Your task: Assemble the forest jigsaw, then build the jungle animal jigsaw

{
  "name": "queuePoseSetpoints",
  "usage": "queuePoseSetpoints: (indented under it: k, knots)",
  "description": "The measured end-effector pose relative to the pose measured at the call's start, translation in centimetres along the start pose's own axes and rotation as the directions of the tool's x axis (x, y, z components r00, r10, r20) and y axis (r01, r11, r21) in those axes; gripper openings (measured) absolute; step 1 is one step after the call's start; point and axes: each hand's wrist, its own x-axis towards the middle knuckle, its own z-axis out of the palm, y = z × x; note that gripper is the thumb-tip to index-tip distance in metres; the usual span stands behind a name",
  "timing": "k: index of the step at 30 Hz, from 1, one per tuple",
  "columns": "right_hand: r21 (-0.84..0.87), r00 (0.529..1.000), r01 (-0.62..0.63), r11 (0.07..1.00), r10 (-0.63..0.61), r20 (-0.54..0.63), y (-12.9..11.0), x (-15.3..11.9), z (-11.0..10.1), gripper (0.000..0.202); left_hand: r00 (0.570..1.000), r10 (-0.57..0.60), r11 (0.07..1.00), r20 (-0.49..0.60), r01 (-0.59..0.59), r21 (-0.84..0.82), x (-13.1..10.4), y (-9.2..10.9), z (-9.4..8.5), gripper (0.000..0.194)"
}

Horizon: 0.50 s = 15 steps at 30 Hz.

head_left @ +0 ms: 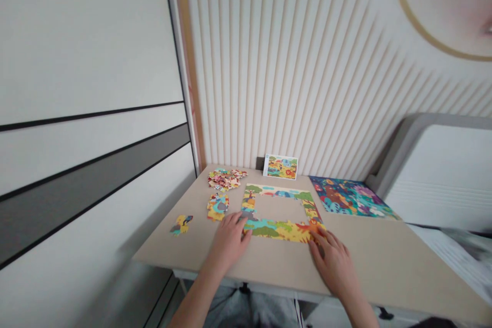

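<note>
A jigsaw puzzle border (265, 230) lies on the table as a joined rectangular frame, with bare tabletop inside it. My left hand (229, 236) rests at the frame's lower left corner, fingers stretched out and touching the edge pieces. At the lower right corner, the fingertips of my right hand (330, 253) lie on the orange and yellow pieces, fingers extended. To the left are a heap of loose puzzle pieces (225, 179), a smaller group of pieces (218, 206) and a few yellow pieces (182, 224). Neither hand lifts a piece.
A picture card (280, 166) of the animal scene leans upright at the back of the table (269, 261). A dark blue finished puzzle (351, 197) lies at the right. A ribbed wall panel (292, 61) stands behind, and a white cabinet (84, 164) borders the left.
</note>
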Motion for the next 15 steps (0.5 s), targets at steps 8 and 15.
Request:
queuePoseSetpoints:
  k: [8,15]
  knots:
    - [0.015,1.0,-0.009,1.0,0.009,0.007,-0.6,0.0,-0.7,0.04,1.0,0.002,1.0,-0.018,-0.003,-0.022,0.0,-0.2,0.5,0.036]
    - [0.045,0.999,-0.041,0.998,0.041,0.013,-0.6,0.0,-0.5,0.04,0.998,0.052,0.998,-0.019,-0.052,0.021,0.2,-2.6,-0.5,0.035]
